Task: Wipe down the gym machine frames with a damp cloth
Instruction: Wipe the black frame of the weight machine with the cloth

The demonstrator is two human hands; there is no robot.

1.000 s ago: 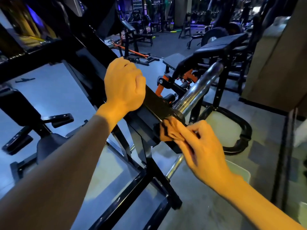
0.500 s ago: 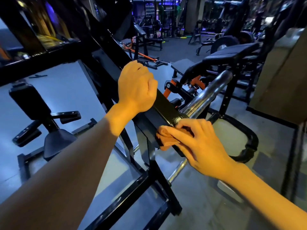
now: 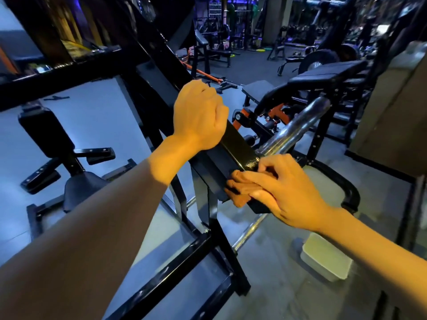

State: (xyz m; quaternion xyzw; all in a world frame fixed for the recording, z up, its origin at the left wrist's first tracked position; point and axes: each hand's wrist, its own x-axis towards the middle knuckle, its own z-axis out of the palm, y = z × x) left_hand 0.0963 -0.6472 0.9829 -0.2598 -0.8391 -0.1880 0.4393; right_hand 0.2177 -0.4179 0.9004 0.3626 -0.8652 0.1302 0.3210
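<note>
The head camera looked down at a sloping black frame beam [image 3: 233,146] of a gym machine, which served as the landmark here. The beam's long axis ran from high up and far away on the person's left down toward its near lower end on the right. The left hand [image 3: 199,115] was curled into a fist around the beam partway up it, apparently steadying it. At the beam's lower end, the right hand [image 3: 284,190] pressed a folded orange cloth [image 3: 242,189] against the beam's near side face, the fingers [image 3: 258,179] lying over the cloth and the thumb beneath it, so the cloth was pinched against the metal. The cloth therefore sat directly under the right hand, downhill from the left hand, with bare beam between the two. A shiny chrome bar [image 3: 298,128] stuck out beyond the beam's lower end, away from the person. Below the beam, on the floor, stood a pale rectangular tub [image 3: 325,257]. Judging from this, the next wipe would likely travel along the beam's length, and the right hand was the one placed to do it.
</note>
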